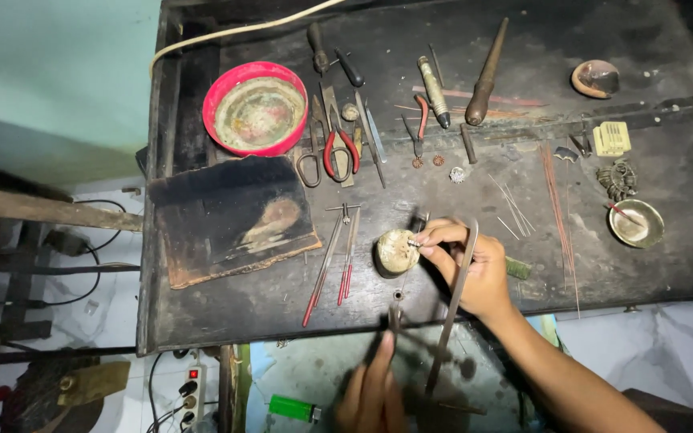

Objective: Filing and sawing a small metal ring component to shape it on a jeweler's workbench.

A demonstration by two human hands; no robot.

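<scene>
The right hand (475,269) rests on the dark, scarred workbench (226,313) near its front edge, its thumb and forefinger pinched narrowly on a tiny pale metal piece (415,242) pressed against the top of a small round block (395,252); the same hand is threaded through a slim metal saw frame (452,301) that slants down past the bench edge. The left hand (372,393) sits below the bench front, closed around the frame's lower end, which looks like its handle, though the grip itself is partly hidden. The little piece looks light, hard and easily lost or bent, so it probably wants a fingertip hold close to the block rather than any squeeze; the frame seems stiff but its blade is likely thin and brittle, best steered from the handle. Just left of the block lie two thin red-tipped tweezers (337,261) and a charred, flat slab (230,216). Farther back stand a red-rimmed bowl (255,108), red-handled pliers (340,152) and a wooden-handled tool (487,72). To the right, a small cream ridged box (611,138) sits by a little brass dish (635,223). On the floor below lie a green lighter (292,408) and a white power strip (191,393).
</scene>
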